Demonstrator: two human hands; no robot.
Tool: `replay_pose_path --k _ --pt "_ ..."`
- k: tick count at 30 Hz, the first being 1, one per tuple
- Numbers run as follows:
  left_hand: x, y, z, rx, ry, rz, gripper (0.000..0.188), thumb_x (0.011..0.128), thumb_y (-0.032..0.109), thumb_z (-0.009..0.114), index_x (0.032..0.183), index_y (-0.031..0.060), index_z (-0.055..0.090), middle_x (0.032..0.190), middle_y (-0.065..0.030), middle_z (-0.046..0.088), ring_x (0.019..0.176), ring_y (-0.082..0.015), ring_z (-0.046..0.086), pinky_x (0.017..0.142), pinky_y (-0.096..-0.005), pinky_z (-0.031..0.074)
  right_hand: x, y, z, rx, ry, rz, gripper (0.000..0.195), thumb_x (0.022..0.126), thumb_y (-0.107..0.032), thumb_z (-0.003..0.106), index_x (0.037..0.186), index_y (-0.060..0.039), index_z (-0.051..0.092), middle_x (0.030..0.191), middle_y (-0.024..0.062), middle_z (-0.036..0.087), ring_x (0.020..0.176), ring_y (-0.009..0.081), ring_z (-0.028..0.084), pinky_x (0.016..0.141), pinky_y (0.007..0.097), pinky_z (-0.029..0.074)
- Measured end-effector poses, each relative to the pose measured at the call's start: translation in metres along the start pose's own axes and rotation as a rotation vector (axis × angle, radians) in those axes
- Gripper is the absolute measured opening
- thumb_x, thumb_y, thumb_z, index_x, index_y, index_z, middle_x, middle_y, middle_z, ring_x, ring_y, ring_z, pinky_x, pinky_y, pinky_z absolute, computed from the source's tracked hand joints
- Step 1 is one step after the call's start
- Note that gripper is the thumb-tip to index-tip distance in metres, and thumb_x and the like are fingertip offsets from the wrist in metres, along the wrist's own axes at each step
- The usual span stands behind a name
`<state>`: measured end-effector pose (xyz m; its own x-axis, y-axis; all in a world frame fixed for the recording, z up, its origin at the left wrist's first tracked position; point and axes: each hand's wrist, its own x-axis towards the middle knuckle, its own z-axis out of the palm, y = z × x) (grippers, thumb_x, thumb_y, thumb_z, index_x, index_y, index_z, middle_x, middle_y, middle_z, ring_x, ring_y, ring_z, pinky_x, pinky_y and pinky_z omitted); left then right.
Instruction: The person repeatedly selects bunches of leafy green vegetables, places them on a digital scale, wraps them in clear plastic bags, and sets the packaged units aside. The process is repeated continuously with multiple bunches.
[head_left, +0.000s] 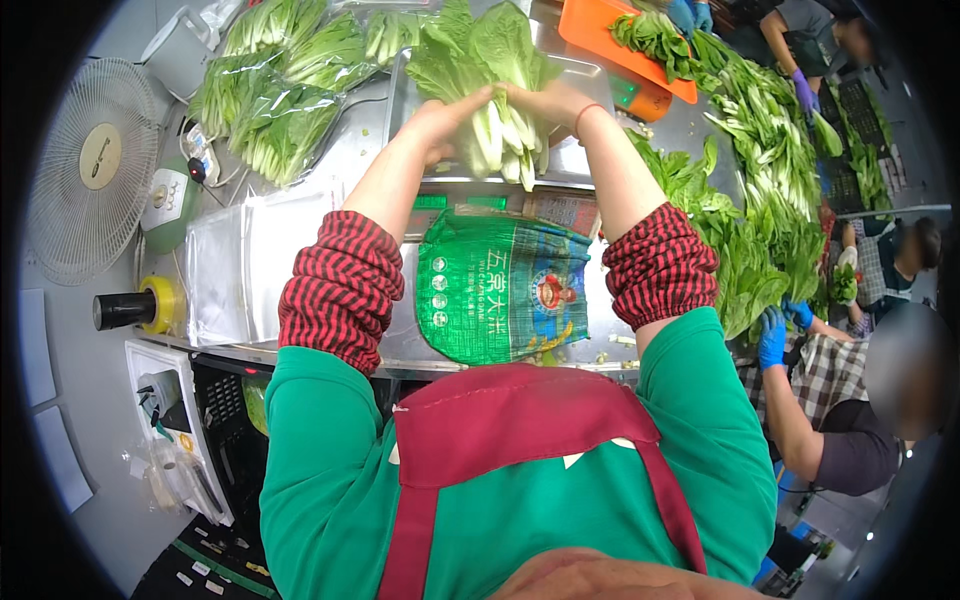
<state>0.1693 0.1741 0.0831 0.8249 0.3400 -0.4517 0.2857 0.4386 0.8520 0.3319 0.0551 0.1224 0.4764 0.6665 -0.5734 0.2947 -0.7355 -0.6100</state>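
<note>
Both my hands are round a bunch of leafy greens with pale stems, over a metal tray that rests on a digital scale. My left hand holds the bunch's left side, its thumb across the leaves. From the right, my right hand grips the same bunch, the two thumbs nearly meeting. The leaves point away from me and the white stem ends towards me. Nearer to my body, a green printed woven rice sack lies flat in front of the scale. My lower fingers are partly hidden.
Bagged greens lie at the back left, beside clear plastic bags, a fan and a tape roll. Loose greens cover the right side, near an orange tray. Several co-workers, some with blue gloves, stand to the right.
</note>
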Motion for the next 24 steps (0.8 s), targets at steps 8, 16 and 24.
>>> replay_pose_path --k 8,16,24 --pt "-0.011 0.015 -0.011 0.764 0.185 -0.001 0.082 0.074 0.067 0.057 0.107 -0.0076 0.057 0.098 -0.0179 0.062 0.078 -0.0187 0.063 0.061 -0.0302 0.053 -0.036 0.065 0.004 0.293 0.198 -0.408 0.055 0.069 -0.023 0.079 0.114 0.0000 0.057 0.099 0.0105 0.065 0.083 0.0157 0.061 0.076 0.0302 0.049" --pt "-0.063 -0.015 -0.036 0.660 0.395 0.304 0.080 0.077 0.056 0.060 0.124 -0.0071 0.048 0.108 -0.0185 0.061 0.096 -0.0228 0.061 0.082 -0.0312 0.047 -0.109 0.126 0.011 0.611 0.865 -0.426 0.033 0.076 -0.015 0.067 0.105 -0.0007 0.061 0.091 0.0047 0.064 0.079 0.0111 0.059 0.072 0.0262 0.048" --pt "-0.106 -0.032 -0.063 0.111 0.416 0.458 0.069 0.087 0.031 0.063 0.133 -0.0105 0.033 0.122 -0.0216 0.052 0.106 -0.0207 0.056 0.085 -0.0284 0.047 -0.166 0.204 -0.021 -0.020 0.927 -0.186 0.058 0.084 -0.030 0.065 0.124 0.0077 0.047 0.107 0.0184 0.062 0.095 0.0236 0.062 0.079 0.0320 0.051"
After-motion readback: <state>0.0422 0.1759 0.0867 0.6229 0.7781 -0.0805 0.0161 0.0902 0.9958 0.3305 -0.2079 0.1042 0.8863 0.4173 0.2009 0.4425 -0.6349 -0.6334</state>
